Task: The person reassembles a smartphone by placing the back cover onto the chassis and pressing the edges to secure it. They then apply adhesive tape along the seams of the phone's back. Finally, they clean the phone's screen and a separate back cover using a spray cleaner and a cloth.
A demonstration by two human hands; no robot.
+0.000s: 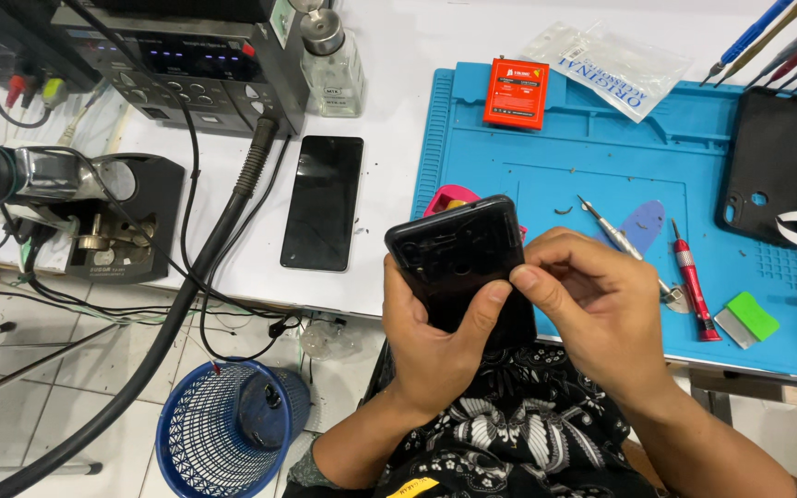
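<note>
Fingers: my left hand [435, 341] wraps the dark phone body [461, 263] from below, thumb laid across its near face; my right hand [592, 304] has its fingers pinched narrow at the phone's right edge. The phone is held tilted over the near edge of the desk [389, 74], above my patterned lap. All places below are given from this phone.

Far left: hot-air tool holder [113, 221], black, with a thick grey hose running down toward the floor.
Lower left, on the floor: blue mesh waste basket [228, 429].
Upper left: rework station [186, 60], dark, with knobs and a lit display.
Just left, flat on the desk: black glass screen panel [323, 203].
Above and a little left: clear pump bottle [329, 60].
Directly behind, partly hidden: pink object [445, 198]; I cannot tell what it is.
Right and behind: blue work mat [601, 157] with moulded compartments.
Above, on the mat: red box [516, 92].
Upper right: clear plastic bag [606, 65].
Right, beside my right hand: metal-handled tool [615, 235] and blue pick [643, 224].
Further right: red screwdriver [694, 286]; green-handled scraper [747, 318].
Far right: black phone case [772, 166], face down.
Far upper right: row of screwdrivers [781, 37].
</note>
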